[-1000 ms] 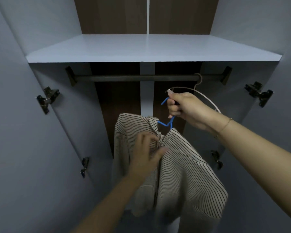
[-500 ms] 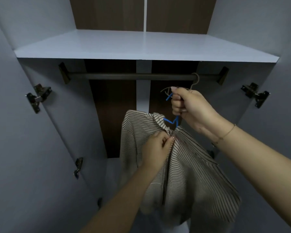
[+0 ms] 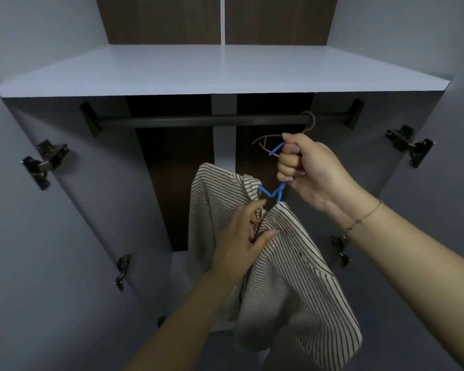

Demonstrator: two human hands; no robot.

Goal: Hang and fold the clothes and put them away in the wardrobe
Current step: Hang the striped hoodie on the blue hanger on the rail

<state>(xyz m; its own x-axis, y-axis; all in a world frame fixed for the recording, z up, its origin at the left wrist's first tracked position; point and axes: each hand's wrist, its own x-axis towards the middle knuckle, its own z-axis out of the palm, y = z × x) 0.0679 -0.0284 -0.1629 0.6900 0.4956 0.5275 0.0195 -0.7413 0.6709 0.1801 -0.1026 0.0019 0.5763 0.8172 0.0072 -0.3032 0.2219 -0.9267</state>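
The striped shirt (image 3: 273, 263) is held up inside the open wardrobe, draped on a blue hanger (image 3: 272, 192) just below the dark rail (image 3: 198, 120). The hanger's neck and hook are gripped by the right hand (image 3: 308, 170), fingers curled tight into a fist around the blue wire, with the hook's tip seen poking out above the knuckles. The shirt's collar area is pinched by the left hand (image 3: 241, 236), thumb and fingers closed on the fabric right under the hanger's neck. The cloth is bunched over the hanger, and most of it hangs down to the near right, under the right forearm. A thin bracelet (image 3: 364, 216) is worn on the right wrist. On the rail, at its right end, a pale empty hanger (image 3: 268, 140) is hooked, partly hidden behind the right hand. Above the rail, a white shelf (image 3: 220, 70) is seen. Door hinges (image 3: 44, 163) are fixed on the side panels.
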